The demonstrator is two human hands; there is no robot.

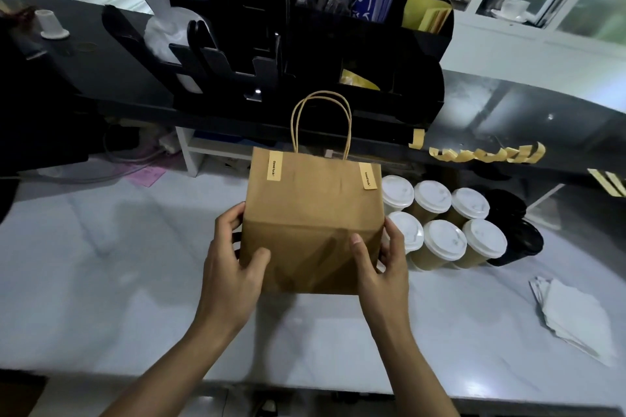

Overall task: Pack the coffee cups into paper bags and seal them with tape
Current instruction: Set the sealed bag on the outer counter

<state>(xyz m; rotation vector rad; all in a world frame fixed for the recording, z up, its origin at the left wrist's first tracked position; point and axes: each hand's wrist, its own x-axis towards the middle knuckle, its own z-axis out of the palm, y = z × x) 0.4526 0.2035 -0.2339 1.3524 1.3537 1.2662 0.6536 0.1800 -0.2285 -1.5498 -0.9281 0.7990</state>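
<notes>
A brown paper bag (pixel 311 213) with twine handles stands upright on the white counter (pixel 118 281). Its top is closed with two tan "Good luck" tape strips (pixel 274 170). My left hand (pixel 232 267) grips the bag's lower left side, thumb on the front. My right hand (pixel 382 267) grips the lower right side the same way. Right of the bag stand several coffee cups with white lids (pixel 440 240). Two black-lidded cups (pixel 515 234) stand just beyond them. Several spare tape strips (pixel 487 154) hang from the dark shelf edge.
A black organiser rack (pixel 305 54) with bags and sleeves stands on the dark raised shelf behind the bag. A stack of white napkins (pixel 576 315) lies at the right. Pink paper (pixel 149 176) and cables lie at the back left.
</notes>
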